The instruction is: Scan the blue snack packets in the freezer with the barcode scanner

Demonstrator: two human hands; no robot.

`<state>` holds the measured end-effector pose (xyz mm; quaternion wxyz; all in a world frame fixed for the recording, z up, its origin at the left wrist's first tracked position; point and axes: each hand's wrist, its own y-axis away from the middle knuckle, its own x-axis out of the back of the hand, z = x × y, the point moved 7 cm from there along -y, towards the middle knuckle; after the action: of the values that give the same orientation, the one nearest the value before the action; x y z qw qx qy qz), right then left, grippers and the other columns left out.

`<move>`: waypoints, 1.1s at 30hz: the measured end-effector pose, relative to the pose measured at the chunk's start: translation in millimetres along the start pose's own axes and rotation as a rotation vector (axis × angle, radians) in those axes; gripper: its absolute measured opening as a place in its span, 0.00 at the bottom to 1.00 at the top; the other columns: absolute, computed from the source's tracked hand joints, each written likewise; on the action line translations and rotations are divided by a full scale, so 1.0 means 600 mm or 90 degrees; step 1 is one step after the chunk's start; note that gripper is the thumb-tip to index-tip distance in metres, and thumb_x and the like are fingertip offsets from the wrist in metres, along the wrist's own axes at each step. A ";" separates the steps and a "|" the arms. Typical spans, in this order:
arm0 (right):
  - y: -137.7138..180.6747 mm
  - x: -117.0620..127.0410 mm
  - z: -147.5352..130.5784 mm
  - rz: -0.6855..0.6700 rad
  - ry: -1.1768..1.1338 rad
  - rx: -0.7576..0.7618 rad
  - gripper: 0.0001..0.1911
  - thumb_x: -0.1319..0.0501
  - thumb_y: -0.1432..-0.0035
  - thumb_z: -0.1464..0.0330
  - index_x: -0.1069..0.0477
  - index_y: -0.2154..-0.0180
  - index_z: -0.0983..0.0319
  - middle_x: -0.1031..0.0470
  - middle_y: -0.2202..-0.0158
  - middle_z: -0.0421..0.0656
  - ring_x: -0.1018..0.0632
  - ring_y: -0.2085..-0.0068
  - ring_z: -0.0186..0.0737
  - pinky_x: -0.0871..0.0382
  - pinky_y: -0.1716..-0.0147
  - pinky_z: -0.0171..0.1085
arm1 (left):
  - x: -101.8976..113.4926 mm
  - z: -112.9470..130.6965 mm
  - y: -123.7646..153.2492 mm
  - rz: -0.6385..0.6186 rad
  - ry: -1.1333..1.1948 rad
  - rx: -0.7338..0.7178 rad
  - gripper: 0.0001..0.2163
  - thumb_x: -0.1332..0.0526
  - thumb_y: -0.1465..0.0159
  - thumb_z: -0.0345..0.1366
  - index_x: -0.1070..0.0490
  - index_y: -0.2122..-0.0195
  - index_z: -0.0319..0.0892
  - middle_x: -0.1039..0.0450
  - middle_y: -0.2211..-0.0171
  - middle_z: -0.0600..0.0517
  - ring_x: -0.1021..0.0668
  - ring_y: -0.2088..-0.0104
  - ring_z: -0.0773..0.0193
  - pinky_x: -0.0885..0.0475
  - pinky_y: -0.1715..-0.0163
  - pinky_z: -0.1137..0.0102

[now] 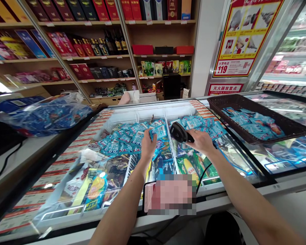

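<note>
One blue packet is pinched in the fingers of the left hand; one black scanner is gripped by the right hand's fingers. Left of the left fingers, heaped packets overlap too much to count; nearer than both, one phone is mostly pixelated.

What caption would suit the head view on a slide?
Left hand holds a small light-blue plastic packet, right hand a black handheld scanner, above a glass-topped freezer.
</note>
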<state>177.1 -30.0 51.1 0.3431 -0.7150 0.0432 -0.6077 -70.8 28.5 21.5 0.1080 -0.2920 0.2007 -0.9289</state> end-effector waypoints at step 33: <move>0.003 0.018 0.088 0.043 0.054 -0.301 0.18 0.41 0.42 0.57 0.30 0.53 0.58 0.22 0.59 0.44 0.22 0.61 0.44 0.37 0.68 0.37 | -0.070 0.088 0.013 -0.136 -0.376 -0.362 0.18 0.50 0.34 0.39 0.31 0.46 0.46 0.29 0.46 0.43 0.32 0.42 0.52 0.48 0.39 0.51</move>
<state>227.8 -13.6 57.9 0.1844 -0.7473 0.2224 -0.5984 -5.4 18.6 37.0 -0.0209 -0.5831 0.3781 -0.7187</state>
